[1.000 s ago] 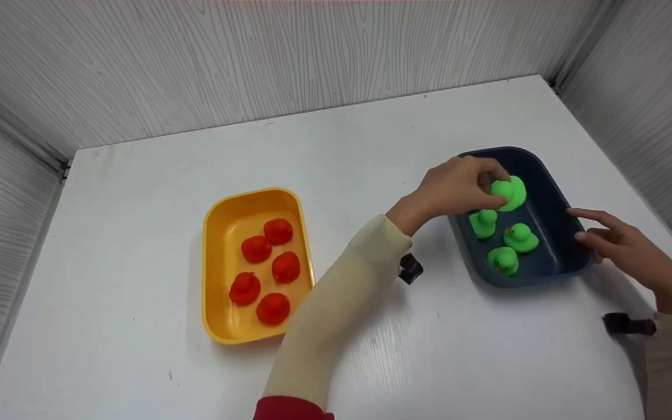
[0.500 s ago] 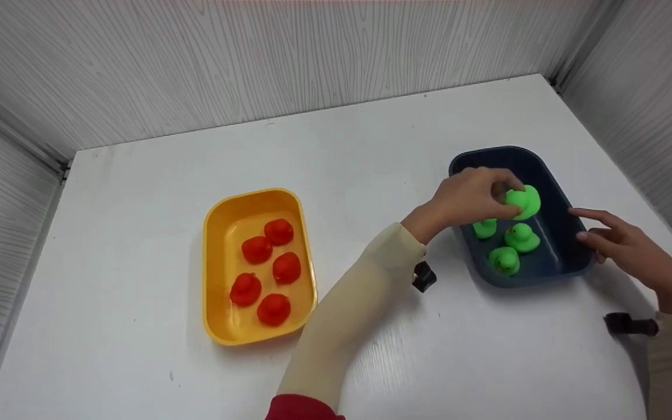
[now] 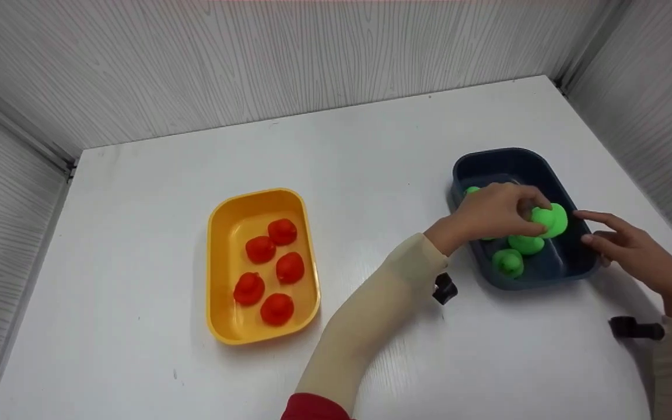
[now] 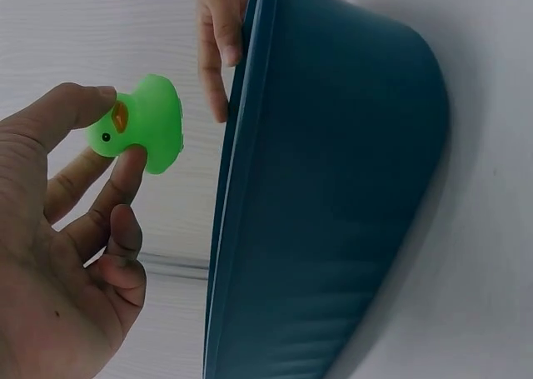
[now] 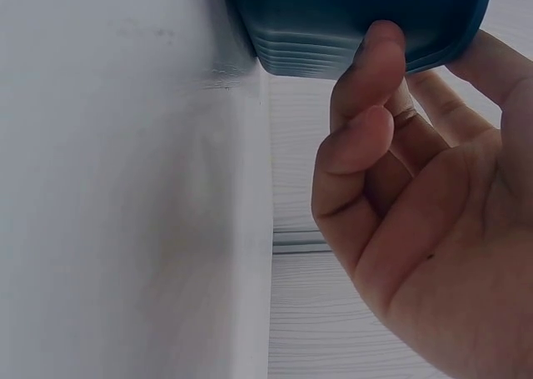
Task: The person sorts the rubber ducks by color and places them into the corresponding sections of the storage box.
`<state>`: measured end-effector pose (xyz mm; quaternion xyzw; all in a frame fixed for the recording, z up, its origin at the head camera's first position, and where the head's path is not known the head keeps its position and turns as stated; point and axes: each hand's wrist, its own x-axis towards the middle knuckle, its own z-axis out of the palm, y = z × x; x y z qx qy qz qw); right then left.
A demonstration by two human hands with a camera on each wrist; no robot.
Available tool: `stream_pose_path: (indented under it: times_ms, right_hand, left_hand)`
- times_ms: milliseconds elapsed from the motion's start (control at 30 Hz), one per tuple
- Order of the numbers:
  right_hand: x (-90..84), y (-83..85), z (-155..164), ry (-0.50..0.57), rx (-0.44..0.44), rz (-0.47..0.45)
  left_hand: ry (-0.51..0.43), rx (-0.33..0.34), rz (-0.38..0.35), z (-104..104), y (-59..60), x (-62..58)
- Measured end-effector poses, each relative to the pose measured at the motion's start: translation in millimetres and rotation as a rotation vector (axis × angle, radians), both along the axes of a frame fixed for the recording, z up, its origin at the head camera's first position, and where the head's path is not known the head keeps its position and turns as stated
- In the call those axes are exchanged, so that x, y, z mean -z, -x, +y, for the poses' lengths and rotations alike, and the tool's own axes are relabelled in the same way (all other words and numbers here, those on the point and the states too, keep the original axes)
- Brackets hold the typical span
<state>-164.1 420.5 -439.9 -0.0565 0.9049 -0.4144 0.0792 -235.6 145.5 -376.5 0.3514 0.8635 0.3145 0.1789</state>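
My left hand [image 3: 490, 211] pinches a green rubber duck [image 3: 553, 220] between thumb and fingertips, over the right part of a dark blue bin [image 3: 508, 286]. The left wrist view shows the duck's orange beak [image 4: 120, 117] between the digits, with its base facing the bin's rim. Inside the bin sit several more green ducks [image 3: 508, 263], some partly hidden beneath the left hand. At the bin's right side, my right hand [image 3: 627, 245] holds the rim; in the right wrist view its curled fingers [image 5: 375, 71] meet the outer wall and another digit reaches over the edge.
A yellow bin [image 3: 217, 326] with several red rubber ducks [image 3: 277, 309] stands left of the left forearm on the white table [image 3: 382, 169]. Pale wood-grain panels [image 3: 312, 52] enclose the back and both sides. Black wrist mounts [image 3: 445, 289] hang beneath each forearm.
The left hand has carried the green duck to the right and slightly nearer across the dark blue bin. A green duck at the bin's left has come partly into view. The right hand stays put.
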Motion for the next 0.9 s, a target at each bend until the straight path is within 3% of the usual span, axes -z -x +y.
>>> stream_pose_path:
  times_ms: [633, 900]
  right_hand:
    - [4.3, 1.2, -1.8, -0.024, -0.003, 0.004]
    - [5.6, 4.2, -4.5, -0.023, -0.018, 0.018]
  left_hand:
    - [0.131, 0.094, -0.033, 22.1, -9.1, 20.8]
    - [0.199, 0.065, -0.043, 23.4, -9.2, 31.7]
